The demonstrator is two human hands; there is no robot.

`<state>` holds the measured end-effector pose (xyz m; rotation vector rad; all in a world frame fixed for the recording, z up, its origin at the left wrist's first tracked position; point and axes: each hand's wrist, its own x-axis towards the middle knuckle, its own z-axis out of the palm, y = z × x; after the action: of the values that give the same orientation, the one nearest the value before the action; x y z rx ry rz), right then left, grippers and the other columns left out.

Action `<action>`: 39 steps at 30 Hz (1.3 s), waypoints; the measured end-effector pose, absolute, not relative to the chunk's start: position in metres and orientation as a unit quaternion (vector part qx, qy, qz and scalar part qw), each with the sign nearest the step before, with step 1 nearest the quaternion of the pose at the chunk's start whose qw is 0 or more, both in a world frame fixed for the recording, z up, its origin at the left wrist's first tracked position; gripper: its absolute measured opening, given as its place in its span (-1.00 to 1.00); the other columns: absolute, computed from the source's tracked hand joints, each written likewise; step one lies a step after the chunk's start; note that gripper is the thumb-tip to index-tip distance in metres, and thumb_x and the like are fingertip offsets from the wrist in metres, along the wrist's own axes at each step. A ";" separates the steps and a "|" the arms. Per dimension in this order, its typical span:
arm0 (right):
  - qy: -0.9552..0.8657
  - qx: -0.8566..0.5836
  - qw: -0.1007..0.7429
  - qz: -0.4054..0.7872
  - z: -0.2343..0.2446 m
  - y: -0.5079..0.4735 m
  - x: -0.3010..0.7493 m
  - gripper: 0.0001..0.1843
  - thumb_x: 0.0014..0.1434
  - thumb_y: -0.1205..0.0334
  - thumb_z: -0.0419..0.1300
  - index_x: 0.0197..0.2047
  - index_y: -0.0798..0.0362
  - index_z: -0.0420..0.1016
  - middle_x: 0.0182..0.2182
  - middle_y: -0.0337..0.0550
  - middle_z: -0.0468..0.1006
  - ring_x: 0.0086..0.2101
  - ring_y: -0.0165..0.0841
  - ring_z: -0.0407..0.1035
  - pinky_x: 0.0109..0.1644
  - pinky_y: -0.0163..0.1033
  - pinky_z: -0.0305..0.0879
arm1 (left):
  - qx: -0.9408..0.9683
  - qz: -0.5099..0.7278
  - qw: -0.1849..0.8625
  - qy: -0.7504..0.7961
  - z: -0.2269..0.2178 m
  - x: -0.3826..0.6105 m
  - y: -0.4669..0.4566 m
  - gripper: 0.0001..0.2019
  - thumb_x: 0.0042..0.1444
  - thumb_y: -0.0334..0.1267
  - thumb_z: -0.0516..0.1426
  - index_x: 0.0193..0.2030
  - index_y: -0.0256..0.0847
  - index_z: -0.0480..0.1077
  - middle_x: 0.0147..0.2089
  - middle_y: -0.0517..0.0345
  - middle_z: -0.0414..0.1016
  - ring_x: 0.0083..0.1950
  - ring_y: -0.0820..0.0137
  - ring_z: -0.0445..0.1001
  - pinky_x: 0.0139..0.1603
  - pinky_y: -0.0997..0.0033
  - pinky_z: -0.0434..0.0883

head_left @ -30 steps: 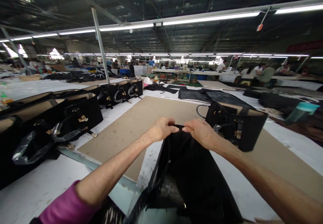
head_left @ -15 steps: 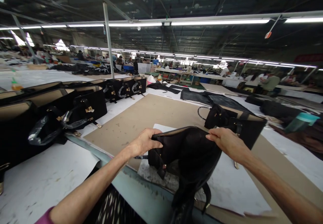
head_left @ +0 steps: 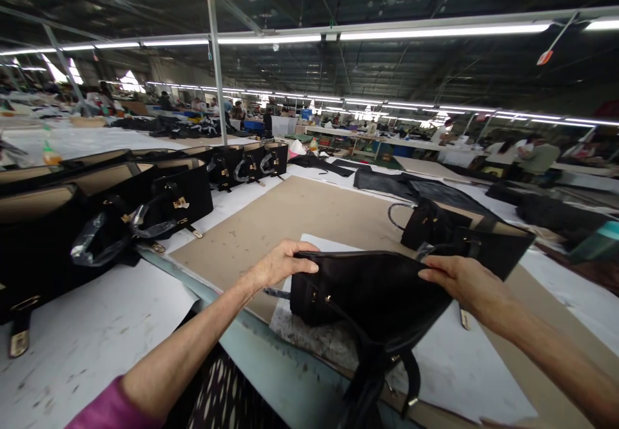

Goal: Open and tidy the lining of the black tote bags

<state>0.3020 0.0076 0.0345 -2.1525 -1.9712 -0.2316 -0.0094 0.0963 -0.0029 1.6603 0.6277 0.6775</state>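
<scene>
Between my hands a black handbag (head_left: 367,293) hangs over the table's near edge, its top rim held up. My left hand (head_left: 285,264) pinches the rim at the left corner, thumb on the near side. At the right corner my right hand (head_left: 459,280) grips the same rim between thumb and fingers. The rim runs almost straight between them. Straps with gold-coloured metal ends dangle below the bag. Under it lies a smudged white sheet (head_left: 449,358). Just behind my right hand stands another black handbag (head_left: 503,248) with a beige lining.
A row of black handbags (head_left: 184,190) with plastic-wrapped handles stands along the left. Brown board (head_left: 271,216) covers the middle of the table. Flat black pieces (head_left: 387,184) lie farther back, and a teal-lidded container (head_left: 599,242) is at right. People work in the distance.
The handbag's sagging front has been pulled flatter and its rim straighter. My right hand has moved outward to the right and slightly lower. The whole view has shifted a little.
</scene>
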 end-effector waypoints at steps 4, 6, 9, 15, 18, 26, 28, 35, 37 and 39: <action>-0.716 -0.674 0.107 -0.147 0.046 0.007 0.271 -0.68 0.08 0.14 0.02 -0.07 -0.04 0.33 -0.15 -0.12 0.43 -0.16 -0.21 0.29 -0.16 -0.16 0.19 | 0.719 0.329 0.547 0.273 -0.008 -0.011 0.093 -0.73 -0.05 -0.23 0.10 -0.19 -0.32 0.39 -0.26 0.14 0.43 -0.20 0.40 0.34 -0.13 0.49 0.25; -0.758 -0.624 0.134 -0.137 0.052 0.010 0.249 -0.69 0.08 0.16 0.04 -0.08 -0.04 0.33 -0.08 -0.15 0.37 -0.10 -0.25 0.24 -0.05 -0.16 0.13 | 0.725 0.339 0.530 0.280 -0.007 -0.011 0.091 -0.72 -0.02 -0.21 0.08 -0.18 -0.31 0.38 -0.24 0.14 0.42 -0.18 0.39 0.33 -0.12 0.49 0.25; -0.798 -0.578 0.165 -0.041 0.059 0.017 0.218 -0.73 0.10 0.18 0.03 -0.11 -0.05 0.34 -0.11 -0.18 0.37 -0.12 -0.32 0.24 -0.05 -0.21 0.13 | 0.733 0.338 0.513 0.291 -0.006 -0.009 0.088 -0.74 0.00 -0.21 0.07 -0.19 -0.31 0.38 -0.24 0.14 0.42 -0.19 0.40 0.33 -0.15 0.50 0.26; -0.839 -0.525 0.131 -0.056 0.053 0.033 0.189 -0.83 0.12 0.20 0.04 -0.29 -0.03 0.44 -0.34 -0.21 0.46 -0.27 -0.36 0.26 -0.16 -0.25 0.11 | 0.723 0.364 0.501 0.305 -0.011 -0.006 0.083 -0.70 -0.03 -0.22 0.10 -0.14 -0.30 0.35 -0.24 0.15 0.42 -0.20 0.39 0.35 -0.16 0.49 0.27; -0.834 -0.532 0.113 -0.093 0.047 0.036 0.187 -0.78 0.13 0.15 0.02 -0.43 -0.02 0.45 -0.44 -0.25 0.47 -0.33 -0.37 0.25 -0.19 -0.26 0.06 | 0.736 0.397 0.451 0.313 -0.011 -0.006 0.081 -0.72 0.02 -0.20 0.06 -0.16 -0.28 0.38 -0.20 0.14 0.42 -0.14 0.38 0.33 -0.10 0.49 0.24; -0.769 -0.631 0.055 -0.083 0.049 0.036 0.181 -0.71 0.14 0.16 -0.02 -0.51 0.00 0.42 -0.53 -0.24 0.49 -0.45 -0.42 0.32 -0.39 -0.35 0.03 | 0.764 0.389 0.384 0.343 0.000 -0.001 0.082 -0.78 0.01 -0.23 0.05 -0.30 -0.31 0.44 -0.37 0.14 0.38 -0.33 0.45 0.31 -0.31 0.54 0.25; -0.760 -0.643 0.044 -0.084 0.049 0.037 0.179 -0.72 0.12 0.16 -0.01 -0.52 0.00 0.43 -0.54 -0.23 0.50 -0.46 -0.40 0.33 -0.41 -0.34 0.01 | 0.749 0.387 0.406 0.351 0.000 0.000 0.082 -0.80 -0.01 -0.25 0.07 -0.33 -0.32 0.44 -0.38 0.15 0.39 -0.35 0.46 0.31 -0.34 0.54 0.25; -0.723 -0.684 0.056 -0.079 0.049 0.040 0.176 -0.78 0.08 0.13 0.04 -0.49 -0.04 0.43 -0.53 -0.22 0.49 -0.44 -0.35 0.32 -0.45 -0.32 -0.05 | 0.751 0.371 0.410 0.360 0.002 0.002 0.081 -0.80 0.00 -0.28 0.03 -0.33 -0.32 0.42 -0.44 0.20 0.36 -0.42 0.51 0.26 -0.44 0.58 0.19; -0.714 -0.692 0.057 -0.087 0.048 0.041 0.176 -0.83 0.07 0.15 0.05 -0.44 -0.02 0.40 -0.53 -0.21 0.48 -0.43 -0.34 0.32 -0.45 -0.31 -0.05 | 0.777 0.372 0.371 0.347 0.004 0.002 0.079 -0.80 0.02 -0.30 0.00 -0.33 -0.29 0.43 -0.44 0.21 0.34 -0.42 0.52 0.26 -0.43 0.59 0.18; -0.707 -0.698 0.064 -0.093 0.047 0.041 0.177 -0.87 0.06 0.17 0.06 -0.33 -0.01 0.37 -0.51 -0.20 0.47 -0.42 -0.32 0.33 -0.44 -0.31 -0.02 | 0.794 0.368 0.342 0.342 0.005 0.002 0.078 -0.80 0.03 -0.31 -0.01 -0.34 -0.27 0.43 -0.44 0.22 0.33 -0.42 0.53 0.25 -0.43 0.59 0.17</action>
<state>0.1765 0.0413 0.0465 -2.1086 -2.1352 -0.2809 0.0022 0.0776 0.0053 2.0641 0.8899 0.9582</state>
